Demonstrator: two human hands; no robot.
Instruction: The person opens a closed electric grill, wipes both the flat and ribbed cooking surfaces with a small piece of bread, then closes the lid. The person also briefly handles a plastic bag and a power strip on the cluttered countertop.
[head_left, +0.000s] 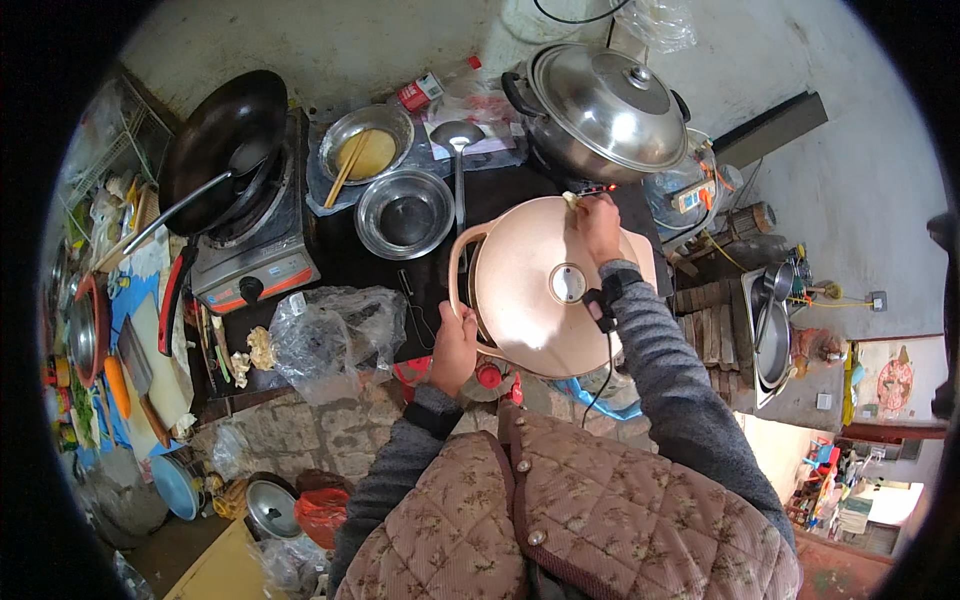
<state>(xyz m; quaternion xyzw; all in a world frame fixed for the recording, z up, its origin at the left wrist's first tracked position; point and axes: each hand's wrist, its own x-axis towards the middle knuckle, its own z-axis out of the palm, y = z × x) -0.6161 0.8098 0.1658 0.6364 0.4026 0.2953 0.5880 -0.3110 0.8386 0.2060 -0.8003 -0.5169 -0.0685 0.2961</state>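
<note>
A pale pink electric cooker (525, 300) with its round lid stands before me at the table's front edge. My left hand (454, 349) grips the curved handle at its left side. Over the far right part of the lid, my right hand (598, 225) is closed on a small pale cloth (571, 200), only partly visible. A steel ladle (459, 169) lies left of the cooker, its bowl away from me. Beside it are an empty-looking steel bowl (405, 214) and another steel bowl (331, 154) with yellowish liquid and wooden chopsticks (347, 171) across it.
Behind the cooker stands a large lidded steel pot (607, 112). At left, a black wok (217, 150) rests on a gas stove (259, 270). A plastic bag (337, 330) and ginger (261, 348) lie near the front edge. Farther left are a cleaver (136, 360) and a carrot (117, 386).
</note>
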